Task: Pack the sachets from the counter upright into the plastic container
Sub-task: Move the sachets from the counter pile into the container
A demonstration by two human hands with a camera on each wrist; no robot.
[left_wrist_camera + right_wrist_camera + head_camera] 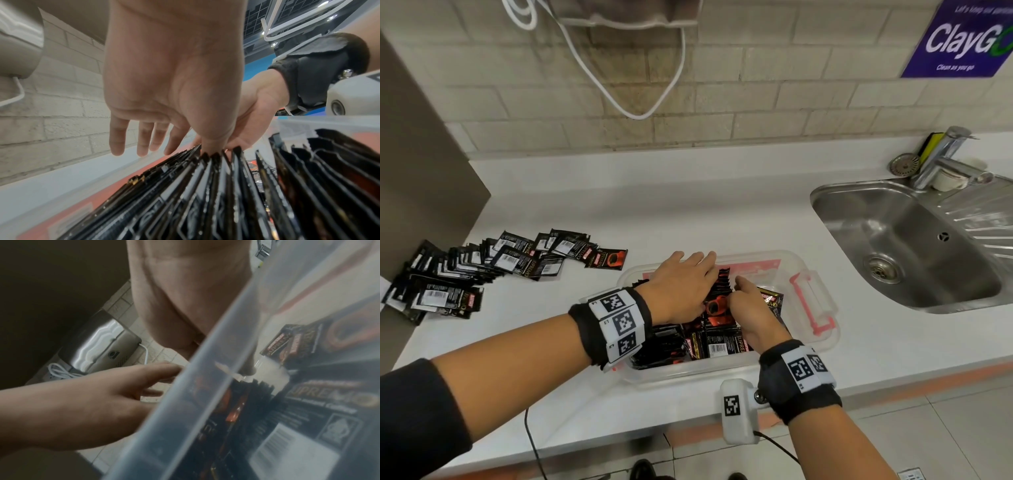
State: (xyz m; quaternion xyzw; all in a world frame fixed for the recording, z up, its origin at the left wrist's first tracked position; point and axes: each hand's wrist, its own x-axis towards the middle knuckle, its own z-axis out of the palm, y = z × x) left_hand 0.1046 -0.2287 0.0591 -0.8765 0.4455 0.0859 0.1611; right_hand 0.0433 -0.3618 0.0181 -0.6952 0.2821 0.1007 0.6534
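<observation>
Black-red foil sachets (717, 301) stood in rows inside clear plastic container (804, 270); loose pile (465, 270) left on white counter (688, 205). Left hand (681, 287) grip spread flat over row; right hand (748, 315) grip pinching sachet tops. Risk: row fanning, toppling if support lifted.

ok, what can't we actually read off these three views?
- Right hand fingertips: head view, curled down among the sachets in the container; any pinch is unconfirmed.
- Right wrist view: blurred, the plastic container wall covers the fingers.
- Left hand: its thumb tip is buried between upright sachets.
- Sachet pile on the counter: overlapped, count unreadable.
- Wall sign: cut by the frame edge.
</observation>
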